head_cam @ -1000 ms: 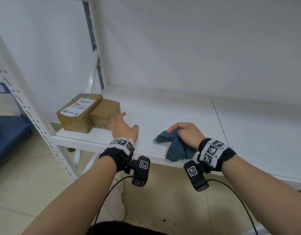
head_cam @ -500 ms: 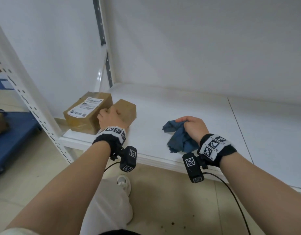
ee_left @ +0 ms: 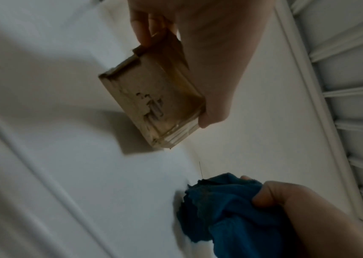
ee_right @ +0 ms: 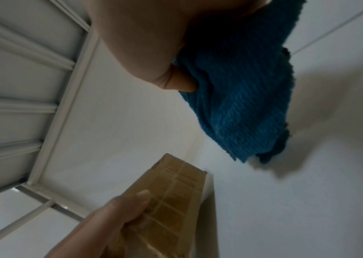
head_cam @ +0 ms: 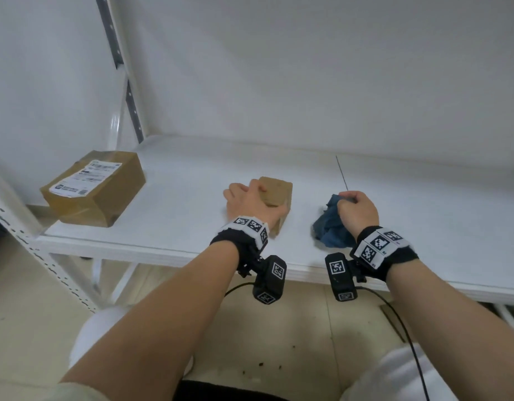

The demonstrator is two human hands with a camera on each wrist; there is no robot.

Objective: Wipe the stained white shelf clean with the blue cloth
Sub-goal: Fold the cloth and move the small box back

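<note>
My right hand [head_cam: 357,211] grips a crumpled blue cloth [head_cam: 329,227] [ee_left: 226,207] [ee_right: 240,97] at the front of the white shelf [head_cam: 192,198], near the seam between its two boards. My left hand [head_cam: 251,202] grips a small brown cardboard box [head_cam: 276,195] [ee_left: 156,101] [ee_right: 171,200], held just above the shelf a little left of the cloth. The wrist views show the box lifted, casting a shadow on the board. I make out no distinct stain on the shelf from here.
A larger taped cardboard parcel [head_cam: 96,186] with a white label sits at the shelf's left end, beside the perforated upright [head_cam: 32,241]. The white wall [head_cam: 307,68] closes the back. Tiled floor [head_cam: 279,342] and my knees lie below the shelf's front edge.
My left hand took hold of the small box and carried it right, away from the large parcel, toward the cloth. My right hand kept gripping the cloth, shifting slightly right.
</note>
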